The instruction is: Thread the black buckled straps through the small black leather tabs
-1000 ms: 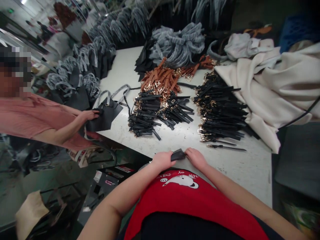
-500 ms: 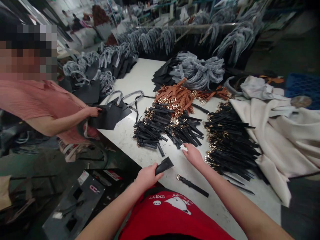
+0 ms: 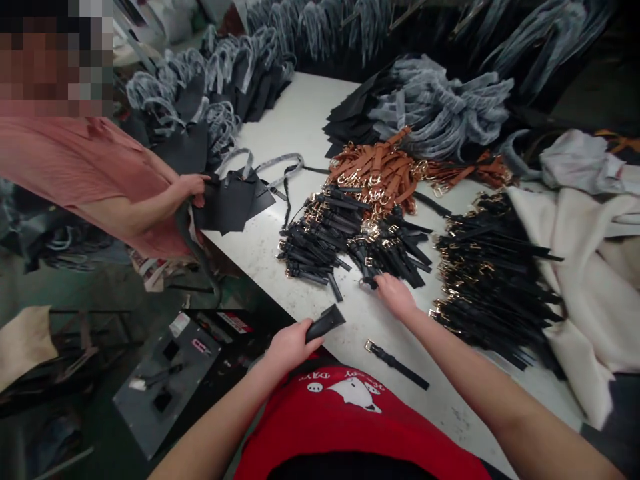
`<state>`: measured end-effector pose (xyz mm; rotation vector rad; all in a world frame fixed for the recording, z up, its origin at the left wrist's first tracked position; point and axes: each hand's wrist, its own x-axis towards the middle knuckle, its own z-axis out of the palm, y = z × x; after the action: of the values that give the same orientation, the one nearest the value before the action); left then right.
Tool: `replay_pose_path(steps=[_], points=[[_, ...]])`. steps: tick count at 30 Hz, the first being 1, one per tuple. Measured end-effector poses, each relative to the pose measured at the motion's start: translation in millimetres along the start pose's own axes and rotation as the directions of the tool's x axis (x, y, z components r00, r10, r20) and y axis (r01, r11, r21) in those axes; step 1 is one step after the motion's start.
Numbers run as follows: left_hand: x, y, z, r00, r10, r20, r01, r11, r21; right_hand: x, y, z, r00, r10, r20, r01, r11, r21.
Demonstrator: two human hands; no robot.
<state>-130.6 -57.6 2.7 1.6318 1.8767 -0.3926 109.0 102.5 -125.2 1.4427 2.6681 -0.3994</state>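
My left hand [image 3: 291, 341] is wrapped round a folded black leather piece [image 3: 326, 321], held just above the table's near edge. Reaching forward, my right hand [image 3: 396, 293] has its fingers closed at the end of a black strap [image 3: 369, 283], at the near side of a pile of black buckle straps [image 3: 400, 257]. A single black buckle strap [image 3: 397, 363] with a gold buckle lies on the table between my forearms. Left of my right hand is another heap of black straps [image 3: 315, 240].
Brown buckle straps [image 3: 373, 170] lie behind the black ones. More black straps [image 3: 493, 287] are stacked at right, beside cream cloth [image 3: 580, 267]. Wrapped grey handles [image 3: 440, 110] sit at the back of the white table [image 3: 280, 140]. A co-worker [image 3: 135, 173] stands left, holding black panels [image 3: 227, 203].
The view has tilted down. My right hand has met the near ends of the black strap pile; the white scrap at its fingertips no longer shows. My left hand keeps hold of the folded leather piece.
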Motion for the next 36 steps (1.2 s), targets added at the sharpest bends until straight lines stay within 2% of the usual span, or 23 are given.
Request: replay_pose_path(steps=[3, 7, 11, 17, 19, 26, 31, 36], points=[[3, 6, -2.1, 0.999, 0.039, 0.028, -0.040, 0.999, 0.022, -43, -17, 21, 0.992, -0.076, 0.099, 0.068, 0.995, 0.074], [7, 16, -4.7, 0.994, 0.073, 0.083, -0.080, 0.994, 0.078, -72, -29, 41, 0.998, -0.034, 0.050, 0.019, 0.966, 0.259], [13, 30, -4.4, 0.989, 0.114, 0.098, -0.129, 0.977, 0.167, -71, -25, 44, 0.999, -0.023, 0.033, 0.010, 0.928, 0.371], [35, 72, -0.6, 0.987, 0.160, 0.028, -0.162, 0.956, 0.243, -64, -18, 41, 0.999, -0.026, 0.039, 0.010, 0.928, 0.371], [41, 79, 0.0, 0.987, 0.159, 0.017, -0.158, 0.956, 0.249, -62, -15, 42, 0.998, -0.048, 0.046, 0.027, 0.922, 0.386], [37, 72, 2.2, 0.986, 0.163, 0.018, -0.161, 0.938, 0.308, -60, -8, 44, 0.997, -0.066, 0.050, 0.041, 0.917, 0.398], [39, 77, 5.3, 0.990, 0.139, 0.004, -0.133, 0.943, 0.305, -60, -11, 37, 0.996, -0.076, 0.045, 0.055, 0.932, 0.359], [45, 80, 3.5, 0.993, 0.116, 0.017, -0.116, 0.949, 0.293, -68, -12, 35, 0.997, 0.018, 0.071, -0.033, 0.974, 0.223]])
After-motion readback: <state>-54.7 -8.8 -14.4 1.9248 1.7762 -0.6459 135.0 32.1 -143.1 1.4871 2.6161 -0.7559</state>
